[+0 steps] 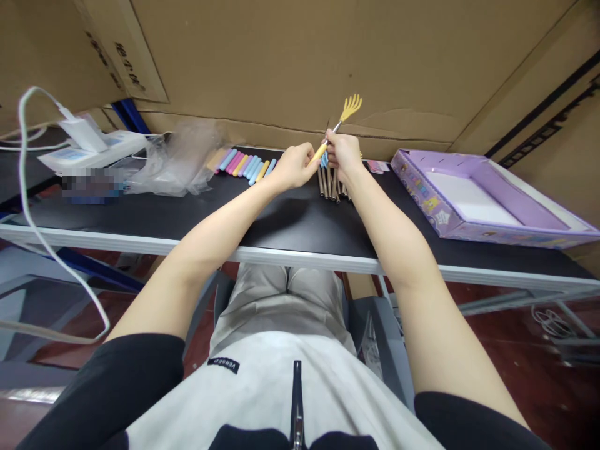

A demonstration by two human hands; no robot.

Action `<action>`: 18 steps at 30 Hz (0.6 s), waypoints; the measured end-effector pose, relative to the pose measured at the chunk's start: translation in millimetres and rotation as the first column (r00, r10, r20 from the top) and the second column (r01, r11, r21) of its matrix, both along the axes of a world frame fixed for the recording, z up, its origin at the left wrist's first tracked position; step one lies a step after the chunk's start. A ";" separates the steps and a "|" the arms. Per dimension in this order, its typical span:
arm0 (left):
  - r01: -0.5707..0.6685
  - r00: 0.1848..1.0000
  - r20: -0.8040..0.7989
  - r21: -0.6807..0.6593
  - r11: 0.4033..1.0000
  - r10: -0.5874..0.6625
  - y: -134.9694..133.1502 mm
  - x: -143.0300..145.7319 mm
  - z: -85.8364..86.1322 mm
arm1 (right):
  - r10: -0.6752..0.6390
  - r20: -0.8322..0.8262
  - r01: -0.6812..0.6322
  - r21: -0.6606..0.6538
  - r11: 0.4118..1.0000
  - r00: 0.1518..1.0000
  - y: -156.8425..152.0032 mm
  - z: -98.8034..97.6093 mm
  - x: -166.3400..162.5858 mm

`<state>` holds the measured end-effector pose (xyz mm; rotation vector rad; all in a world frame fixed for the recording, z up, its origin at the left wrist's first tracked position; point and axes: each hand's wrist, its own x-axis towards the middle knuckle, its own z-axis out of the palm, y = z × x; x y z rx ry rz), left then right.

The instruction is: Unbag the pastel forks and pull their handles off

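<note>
A back scratcher [350, 108] with a yellow claw-shaped head, a metal rod and a yellow handle slants upward above the back of the table. My left hand [295, 165] pinches the lower end of its handle. Around the metal rod, close to the top of the handle, the fingers of my right hand [344, 154] are closed. Beneath my right hand lies a bundle of metal rods [329, 186], with blue parts at their far ends partly hidden. To the left of my left hand, several coloured handles [244, 165] in pink, blue, yellow and purple lie in a row.
A crumpled clear plastic bag [175, 162] lies left of the row, near a white power strip [119, 147] with a plugged-in charger and cable. At right stands a purple open box [450, 228]. Cardboard [300, 69] walls off the back of the black table [300, 228].
</note>
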<state>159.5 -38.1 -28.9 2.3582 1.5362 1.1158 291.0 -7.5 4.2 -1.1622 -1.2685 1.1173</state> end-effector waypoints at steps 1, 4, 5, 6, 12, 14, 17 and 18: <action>-0.002 1.000 0.001 0.003 1.000 0.002 0.3 1.3 2.3 | -0.001 -0.010 0.001 -0.008 1.000 1.000 -0.6 2.7 0.8; -0.009 1.000 -0.013 -0.001 1.000 0.009 1.6 4.0 7.8 | -0.019 -0.014 0.019 -0.025 1.000 1.000 -0.2 8.0 2.2; -0.010 1.000 -0.020 -0.006 1.000 0.010 1.9 4.3 9.1 | -0.028 -0.008 0.028 -0.028 0.999 1.000 0.7 8.7 2.2; -0.010 1.000 -0.028 -0.011 1.000 0.010 2.0 4.4 10.4 | -0.036 -0.001 0.036 -0.030 0.999 0.999 2.0 9.0 2.1; -0.027 0.995 -0.100 -0.047 0.999 0.022 -3.5 5.4 16.7 | -0.045 0.019 0.045 -0.042 0.998 0.999 7.9 9.6 3.7; -0.028 0.993 -0.118 -0.056 0.998 0.022 -5.6 6.6 18.5 | -0.056 0.011 0.057 -0.048 0.997 0.998 7.3 10.4 4.7; -0.028 0.992 -0.121 -0.066 0.997 0.020 -6.2 9.2 20.6 | -0.075 0.007 0.075 -0.050 0.996 0.997 9.1 10.0 2.1; -0.029 0.993 -0.119 -0.069 0.997 0.021 -6.0 10.3 21.0 | -0.078 0.009 0.079 -0.050 0.996 0.997 11.8 9.2 0.3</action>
